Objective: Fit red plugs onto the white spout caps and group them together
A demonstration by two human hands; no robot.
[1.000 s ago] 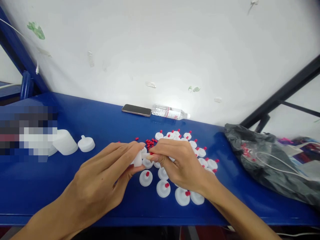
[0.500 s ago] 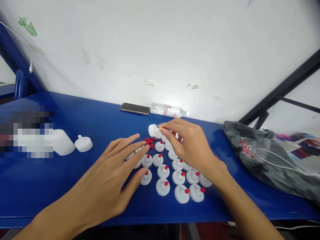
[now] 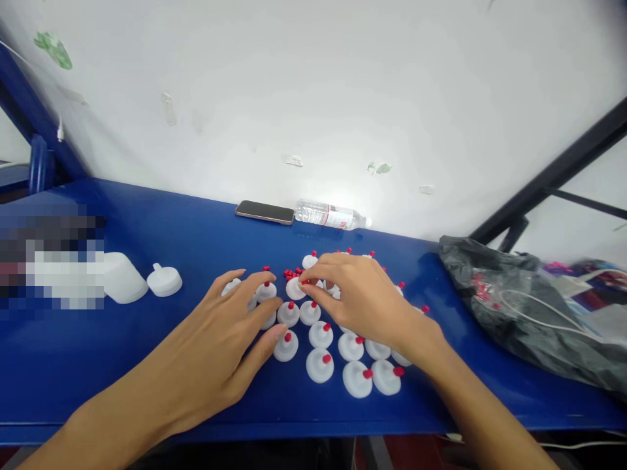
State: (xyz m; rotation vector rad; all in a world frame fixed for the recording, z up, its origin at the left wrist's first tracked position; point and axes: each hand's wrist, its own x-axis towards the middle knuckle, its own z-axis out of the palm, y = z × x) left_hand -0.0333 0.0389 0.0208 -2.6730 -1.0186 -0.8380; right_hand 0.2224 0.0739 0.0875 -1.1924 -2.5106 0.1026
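Observation:
Many round white plastic lids, each with a small red cap on its spout, lie in loose rows on the blue table; one such lid (image 3: 320,365) is near the front. My right hand (image 3: 357,294) pinches the red-tipped spout of a white lid (image 3: 294,288) between thumb and fingertips. Part of that lid and several others are hidden under the hand. Over the left side of the group, my left hand (image 3: 220,346) is open, its fingers apart and slightly bent, close to another lid (image 3: 266,292). Loose red caps (image 3: 290,273) lie in a small pile beyond the pinched lid.
At the wall are a phone (image 3: 264,212) and a clear bottle (image 3: 330,215) on its side. White plastic pieces (image 3: 122,277) and a single uncapped lid (image 3: 164,281) sit to the left. A dark plastic bag (image 3: 519,333) with red bits and a cable occupies the right side.
My right hand has come nearer and slightly left, from a lid behind the red pile to the one it now pinches. My left fingers have drawn back and curled a little.

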